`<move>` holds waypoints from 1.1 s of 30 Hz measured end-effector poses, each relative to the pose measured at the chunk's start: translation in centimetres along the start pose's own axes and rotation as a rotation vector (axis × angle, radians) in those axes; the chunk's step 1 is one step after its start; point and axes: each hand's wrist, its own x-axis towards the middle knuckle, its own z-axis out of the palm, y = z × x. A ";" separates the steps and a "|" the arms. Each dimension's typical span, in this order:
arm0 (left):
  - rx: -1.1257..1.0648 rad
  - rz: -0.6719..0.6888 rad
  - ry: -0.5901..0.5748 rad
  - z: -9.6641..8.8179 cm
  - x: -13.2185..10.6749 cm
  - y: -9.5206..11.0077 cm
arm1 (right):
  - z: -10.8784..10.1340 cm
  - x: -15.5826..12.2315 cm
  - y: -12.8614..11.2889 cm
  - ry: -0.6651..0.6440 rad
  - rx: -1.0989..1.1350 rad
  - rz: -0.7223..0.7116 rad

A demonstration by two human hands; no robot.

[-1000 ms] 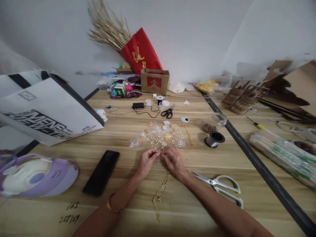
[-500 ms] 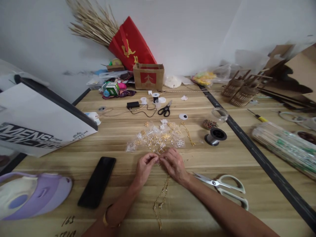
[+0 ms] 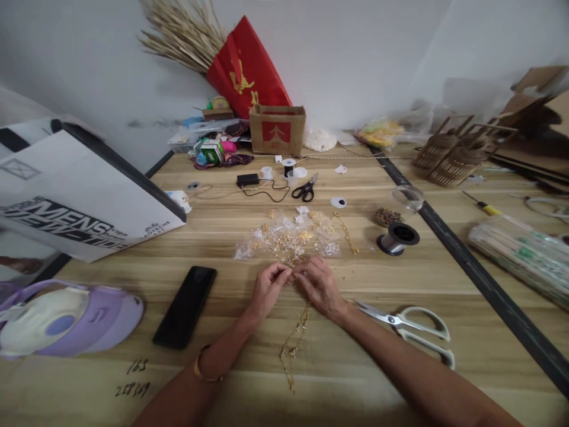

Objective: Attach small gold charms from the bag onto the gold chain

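My left hand point(image 3: 269, 289) and my right hand point(image 3: 323, 289) meet fingertip to fingertip at the near edge of a pile of small bags of gold and silver jewellery findings point(image 3: 288, 237). Both are closed in a pinch. A thin gold chain with small charms point(image 3: 293, 350) runs up from the tabletop and disappears beneath my right hand, which appears to hold it. What my left fingertips pinch is too small to make out. Tiny loose bits lie just right of my right hand, and another gold chain point(image 3: 345, 232) is beyond it.
White-handled scissors point(image 3: 393, 319) lie beside my right forearm; a black phone point(image 3: 185, 307) is left of my left arm. A wire spool point(image 3: 397, 239) and a tub of beads point(image 3: 388, 216) stand right. Black scissors point(image 3: 304, 190) lie farther back. A purple visor point(image 3: 102, 317) sits at left.
The whole view has shifted slightly, so the table things appear farther right and higher. My hands stay pinched together at the same place by the pile, with only slight finger movement.
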 end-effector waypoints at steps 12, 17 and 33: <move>-0.026 0.004 0.093 -0.1 0.1 0.4 | -0.2 -0.1 0.1 0.062 0.053 0.119; -0.054 -0.029 0.203 -0.5 0.3 0.0 | -0.3 -0.1 0.9 0.207 0.105 0.285; 0.472 0.164 0.076 -2.7 2.3 1.5 | -0.2 0.2 1.3 0.269 0.329 0.519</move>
